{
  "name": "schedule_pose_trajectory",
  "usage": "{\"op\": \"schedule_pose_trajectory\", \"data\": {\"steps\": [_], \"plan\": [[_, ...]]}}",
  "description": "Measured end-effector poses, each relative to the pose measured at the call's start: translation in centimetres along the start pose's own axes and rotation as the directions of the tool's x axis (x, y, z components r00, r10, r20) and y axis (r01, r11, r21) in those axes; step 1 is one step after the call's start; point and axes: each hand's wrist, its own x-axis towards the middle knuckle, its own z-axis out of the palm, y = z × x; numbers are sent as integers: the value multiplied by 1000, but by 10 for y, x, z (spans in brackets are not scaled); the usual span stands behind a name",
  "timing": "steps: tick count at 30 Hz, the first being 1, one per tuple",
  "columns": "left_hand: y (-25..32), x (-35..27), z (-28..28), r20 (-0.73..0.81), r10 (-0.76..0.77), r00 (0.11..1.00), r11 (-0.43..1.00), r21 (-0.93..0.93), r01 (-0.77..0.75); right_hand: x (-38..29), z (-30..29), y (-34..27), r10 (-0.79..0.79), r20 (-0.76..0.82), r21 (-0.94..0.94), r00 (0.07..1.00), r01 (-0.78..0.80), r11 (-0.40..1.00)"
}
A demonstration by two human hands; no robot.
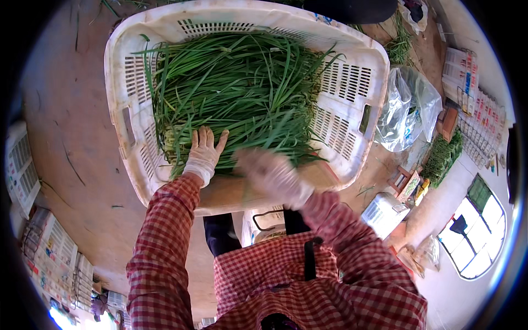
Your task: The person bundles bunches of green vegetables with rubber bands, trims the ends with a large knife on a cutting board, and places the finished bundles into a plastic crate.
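Note:
A big white plastic basket [373, 53] with slotted walls stands before me, filled with long green leafy stalks [239, 90], probably Chinese chives. My left hand [205, 154], in a thin translucent glove, lies palm down with fingers spread on the near left part of the pile, by the pale stalk ends. My right hand [274, 173], also gloved, is blurred by motion above the near edge of the leaves; whether it holds anything cannot be told. Below both hands, a brown cardboard piece [231, 192] lines the near side of the basket.
Clear plastic bags [406, 109] lie right of the basket. Farther right are a white box [379, 214], a wooden stool [404, 181] and bundled greens [443, 156]. White crates [55, 243] are stacked at the left. Loose leaves [72, 165] lie on the floor.

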Motion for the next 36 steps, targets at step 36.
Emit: {"op": "schedule_pose_trajectory", "data": {"steps": [36], "plan": [[-2,-24,22,-198,-305,931,911,-346,225,247,-5,13,44,183,-526,982,61,848]]}}
